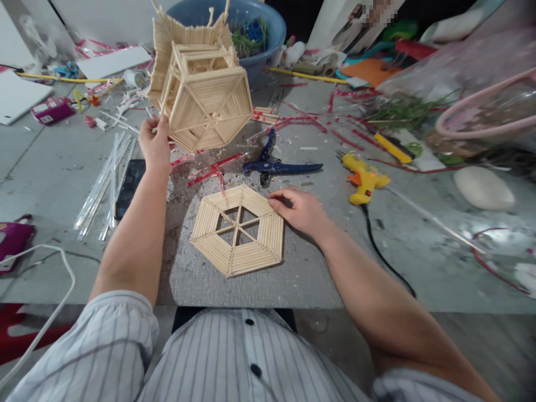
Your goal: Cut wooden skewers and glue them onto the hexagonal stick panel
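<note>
We find a grey counter carrying the work, with scraps strewn across its far part. A blue basin stands at the back and contains green, stringy material.

In front of the basin we observe the stick model, built of pale sticks, held tilted with a closed hexagonal face turned toward us. The left hand grasps its lower left edge, thumb and fingers closed on it.

Nearer, we record the hexagonal panel, lying on the counter just in front of the person. Rows of sticks form its border; crossing sticks span its open middle. The right hand is at the upper right edge of this panel, thumb and fingers bent and touching it; we cannot tell whether they clamp it.

To the right of the panel, well apart from it, we note a yellow glue gun with an orange trigger and a black cord. Blue pliers lie just beyond the panel, jaws to the left unclear in outline. By the left forearm we see a dark phone, partly hidden, with clear strips beside it. Smallest, we list red strips between the pliers and the left hand.
</note>
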### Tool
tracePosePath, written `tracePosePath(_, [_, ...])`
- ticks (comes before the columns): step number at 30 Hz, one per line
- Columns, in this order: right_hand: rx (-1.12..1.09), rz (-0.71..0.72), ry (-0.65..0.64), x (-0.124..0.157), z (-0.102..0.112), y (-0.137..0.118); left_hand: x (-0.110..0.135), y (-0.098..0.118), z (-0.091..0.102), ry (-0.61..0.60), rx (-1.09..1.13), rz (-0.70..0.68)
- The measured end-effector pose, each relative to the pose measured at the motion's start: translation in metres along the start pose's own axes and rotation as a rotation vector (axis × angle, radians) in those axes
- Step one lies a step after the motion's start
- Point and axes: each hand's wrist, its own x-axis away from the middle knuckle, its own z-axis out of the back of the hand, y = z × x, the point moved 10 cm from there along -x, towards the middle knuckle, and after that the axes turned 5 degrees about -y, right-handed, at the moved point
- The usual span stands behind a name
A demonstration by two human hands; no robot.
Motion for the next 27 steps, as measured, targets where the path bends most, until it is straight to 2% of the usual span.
tracePosePath(7, [-0.005, -0.004, -0.007, 0.0, 0.002, 0.0, 0.016, -0.005, -0.003, 0.026, 0.222, 0.285])
tracePosePath(17, [-0.02, -0.002, -0.002, -0.001, 0.003, -0.001, 0.012, -0.014, -0.013, -0.114, 0.313, 0.377])
tracePosePath(24, [-0.016, -0.005, -0.006, 0.0, 0.002, -0.001, 0.013, -0.003, -0.017, -0.152, 0.205, 0.286])
tracePosePath(27, [-0.012, -0.002, -0.004, 0.0, 0.002, -0.001, 0.008, 0.0, -0.005, -0.051, 0.022, 0.156])
